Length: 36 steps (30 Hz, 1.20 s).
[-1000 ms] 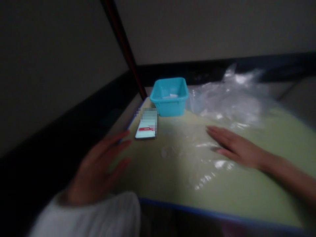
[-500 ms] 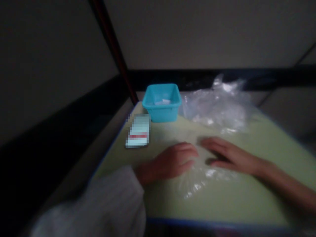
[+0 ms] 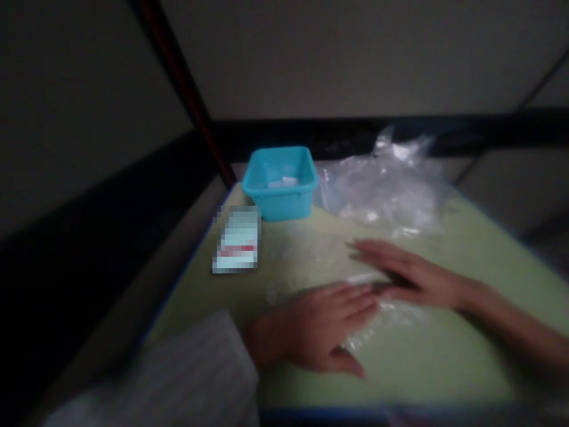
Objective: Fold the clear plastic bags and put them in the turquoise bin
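Observation:
A clear plastic bag lies flat on the yellow-green tabletop, its wrinkles catching light. My left hand rests flat over the near part of it, fingers stretched to the right and thumb spread toward the table's front edge. From the right, my right hand reaches over the same plastic with its fingers extended left and the thumb apart. The fingertips of my left hand come close to the right thumb; whether they touch I cannot tell. Neither hand grips anything visible.
A turquoise plastic basket with small white pieces inside stands at the back left. In front of it lies a pale, pixelated flat item with a red band. A heap of clear plastic bags sits at the back right. Walls enclose the table behind and left.
My left hand has moved nearer and slightly right, and its curled fingers have straightened flat. My right hand stays in nearly the same place. The view has shifted slightly.

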Motion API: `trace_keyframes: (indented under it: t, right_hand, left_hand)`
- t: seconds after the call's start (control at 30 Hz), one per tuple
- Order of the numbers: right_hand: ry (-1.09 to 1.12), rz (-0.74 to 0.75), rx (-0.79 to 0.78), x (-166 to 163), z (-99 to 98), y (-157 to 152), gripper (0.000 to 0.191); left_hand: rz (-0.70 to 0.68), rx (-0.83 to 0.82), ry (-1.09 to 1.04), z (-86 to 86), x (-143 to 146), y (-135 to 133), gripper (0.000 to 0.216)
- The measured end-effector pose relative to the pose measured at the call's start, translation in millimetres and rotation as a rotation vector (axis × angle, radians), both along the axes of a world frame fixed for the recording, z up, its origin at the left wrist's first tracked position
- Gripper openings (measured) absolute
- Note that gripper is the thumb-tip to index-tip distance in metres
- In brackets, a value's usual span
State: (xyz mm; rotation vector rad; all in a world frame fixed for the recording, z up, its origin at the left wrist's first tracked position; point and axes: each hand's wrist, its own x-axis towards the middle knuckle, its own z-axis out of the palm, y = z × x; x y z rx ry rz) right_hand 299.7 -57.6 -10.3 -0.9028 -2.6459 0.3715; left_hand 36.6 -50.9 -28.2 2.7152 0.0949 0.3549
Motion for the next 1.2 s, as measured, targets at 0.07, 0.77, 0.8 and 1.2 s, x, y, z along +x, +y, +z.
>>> trace_keyframes:
  t: [0.07, 0.77, 0.8, 1.2]
  right_hand:
    - [0.074, 0.05, 0.053, -5, 6.8, -6, 0.037]
    - [-0.093, 0.242, 0.381, -61, -2.2, -48, 0.027]
    - [-0.078, 0.227, 0.368, -61, -1.9, -47, 0.029]
    - [0.134, -0.141, -0.04, -54, 3.2, -26, 0.02]
  left_hand:
    - [0.035, -0.038, -0.065, 6.1, 0, 0, 0.059]
    - [0.726, -0.541, -0.468, 16.3, 2, 15, 0.019]
    - [0.736, -0.545, -0.483, 16.6, 2, 15, 0.019]
    - [0.781, -0.595, -0.557, 14.6, 2, 18, 0.019]
